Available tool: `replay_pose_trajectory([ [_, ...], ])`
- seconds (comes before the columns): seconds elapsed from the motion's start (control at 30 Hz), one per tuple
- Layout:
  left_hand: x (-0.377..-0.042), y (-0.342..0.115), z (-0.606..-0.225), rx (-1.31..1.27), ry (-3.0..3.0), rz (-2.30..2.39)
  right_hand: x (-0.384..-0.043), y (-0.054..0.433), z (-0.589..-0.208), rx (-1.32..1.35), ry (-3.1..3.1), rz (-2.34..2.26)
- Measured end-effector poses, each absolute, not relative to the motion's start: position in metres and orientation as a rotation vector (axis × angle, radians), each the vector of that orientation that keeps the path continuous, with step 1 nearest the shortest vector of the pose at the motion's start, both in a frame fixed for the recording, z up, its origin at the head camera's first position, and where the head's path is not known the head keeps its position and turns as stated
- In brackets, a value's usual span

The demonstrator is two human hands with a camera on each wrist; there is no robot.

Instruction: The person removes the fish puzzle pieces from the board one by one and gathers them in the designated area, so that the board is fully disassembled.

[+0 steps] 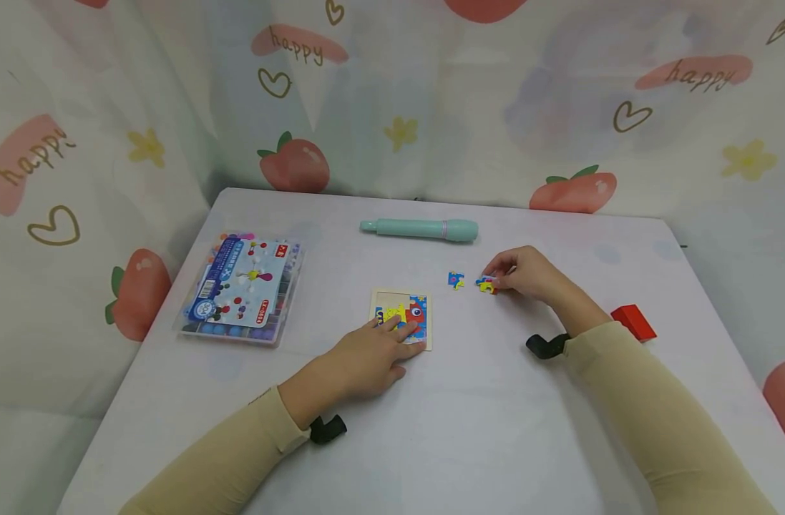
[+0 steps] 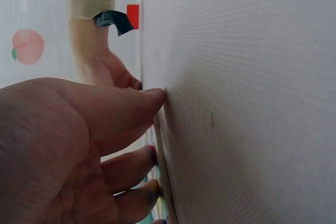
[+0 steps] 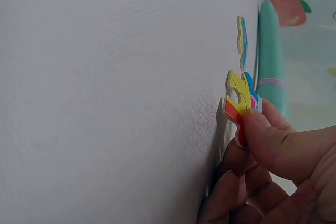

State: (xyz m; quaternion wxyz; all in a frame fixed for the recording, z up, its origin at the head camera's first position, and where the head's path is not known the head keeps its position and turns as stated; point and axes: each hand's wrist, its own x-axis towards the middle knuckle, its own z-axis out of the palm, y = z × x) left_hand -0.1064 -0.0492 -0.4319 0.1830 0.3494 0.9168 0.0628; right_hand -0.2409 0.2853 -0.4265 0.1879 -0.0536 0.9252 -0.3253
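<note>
My left hand (image 1: 369, 354) rests with spread fingers on a small wooden jigsaw puzzle (image 1: 428, 315), whose tray shows a red, yellow and blue picture partly hidden under the fingers. In the left wrist view the fingertips touch the thin edge of the puzzle tray (image 2: 163, 174). My right hand (image 1: 524, 272) pinches a yellow, red and blue puzzle piece (image 3: 239, 98) between thumb and fingers, tilted up close over the table. Just left of it a second puzzle piece (image 1: 456, 279), blue and yellow, lies on the table.
A clear plastic case (image 1: 244, 286) of coloured beads with a printed label stands at the left. A mint-green tube (image 1: 418, 229) lies along the back. A red block (image 1: 634, 322) sits by the right forearm. Patterned cloth (image 1: 431, 93) hangs behind the white table.
</note>
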Motion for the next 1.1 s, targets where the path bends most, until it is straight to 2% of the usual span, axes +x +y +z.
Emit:
replay_pose_trajectory([
  [0.53, -0.106, -0.048, -0.433, 0.976, 2.592, 0.181, -0.236, 0.270, -0.427, -0.105, 2.742, -0.712],
  [1.1, -0.108, -0.049, -0.438, 0.982, 2.595, 0.183, -0.234, 0.265, -0.423, -0.093, 2.728, -0.815],
])
